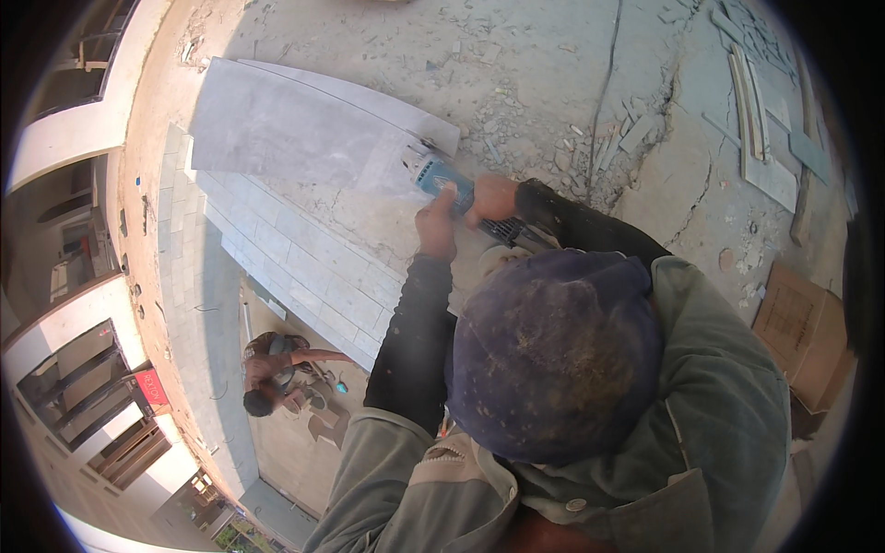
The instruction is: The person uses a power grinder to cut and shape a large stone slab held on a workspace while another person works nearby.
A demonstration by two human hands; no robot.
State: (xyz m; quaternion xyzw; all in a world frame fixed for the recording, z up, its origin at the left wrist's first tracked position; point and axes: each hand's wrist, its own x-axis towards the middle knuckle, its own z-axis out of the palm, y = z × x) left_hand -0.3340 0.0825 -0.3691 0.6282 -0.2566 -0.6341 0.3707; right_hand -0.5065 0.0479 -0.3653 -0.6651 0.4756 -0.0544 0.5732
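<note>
A teal angle grinder [441, 180] with a silver head is held over the near right end of a long grey slab [286, 120]. Wrapped round its body from the near side is my left hand [438, 226]. Farther back, my right hand [496, 198] grips the rear of the tool, where a dark vented part and a cord show. The grinder's head meets the slab near its corner, with pale dust about it. Its disc is too small to make out clearly. Another slab edge shows behind the first.
Rubble and stone offcuts [636, 134] litter the cracked concrete to the right, near a cardboard box [800, 332]. Light tiles [295, 258] run along a raised edge on the left. Below it, another person [277, 364] crouches. A dusty blue cap [558, 355] blocks the lower middle.
</note>
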